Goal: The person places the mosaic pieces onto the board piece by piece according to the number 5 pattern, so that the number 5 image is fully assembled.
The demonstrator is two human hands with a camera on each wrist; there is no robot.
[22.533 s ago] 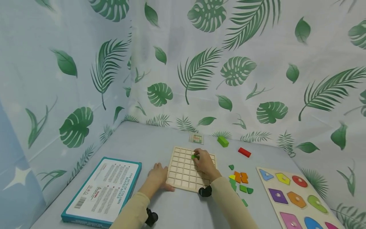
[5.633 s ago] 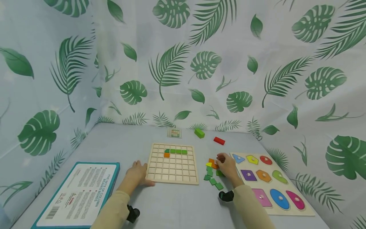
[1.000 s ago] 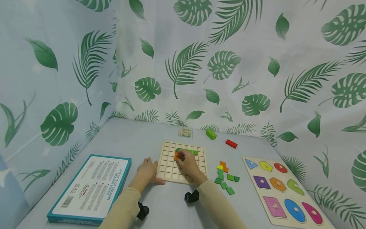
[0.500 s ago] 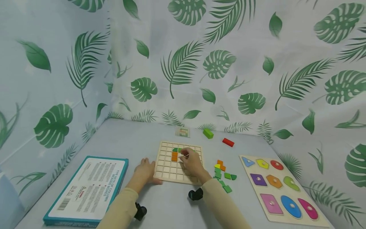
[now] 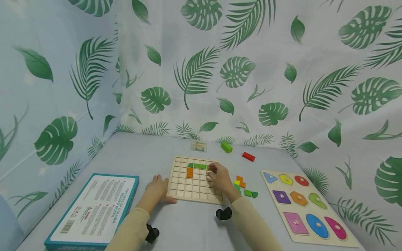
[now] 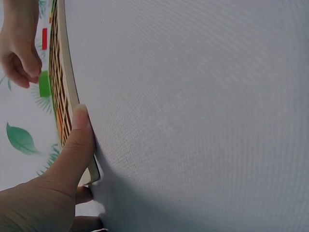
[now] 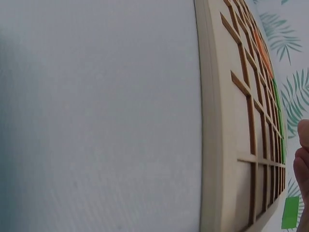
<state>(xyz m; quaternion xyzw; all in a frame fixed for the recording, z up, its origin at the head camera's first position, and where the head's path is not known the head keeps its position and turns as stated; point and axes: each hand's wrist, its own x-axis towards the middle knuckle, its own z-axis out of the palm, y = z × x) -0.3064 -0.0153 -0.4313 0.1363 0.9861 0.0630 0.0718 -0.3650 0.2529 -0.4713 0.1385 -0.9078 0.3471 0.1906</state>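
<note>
My left hand (image 5: pixel 157 188) grips the near left corner of a wooden grid board (image 5: pixel 182 190); in the left wrist view its thumb (image 6: pixel 79 140) lies along the front edge and other fingers are round the corner. A dark green rounded piece (image 5: pixel 190 165) and a row of green squares (image 5: pixel 200 166) fill cells near the far side. Two orange squares (image 5: pixel 190 172) run down below the rounded piece. Above the board's right part is my right hand (image 5: pixel 221 177), fingers loosely bent with nothing seen between them. It hides the right end of the row.
Loose orange (image 5: pixel 241 181), yellow and green pieces lie right of the board, partly behind the right arm. A pattern card (image 5: pixel 198 145), a green block (image 5: pixel 226 147) and a red block (image 5: pixel 248 156) lie behind. A knobbed shape puzzle (image 5: pixel 307 205) is right, a flat box (image 5: pixel 94 209) left.
The green row and orange squares have been built up since the oldest frame. Within the last second my right hand let go of the lower orange square and moved right. The left hand stays.
</note>
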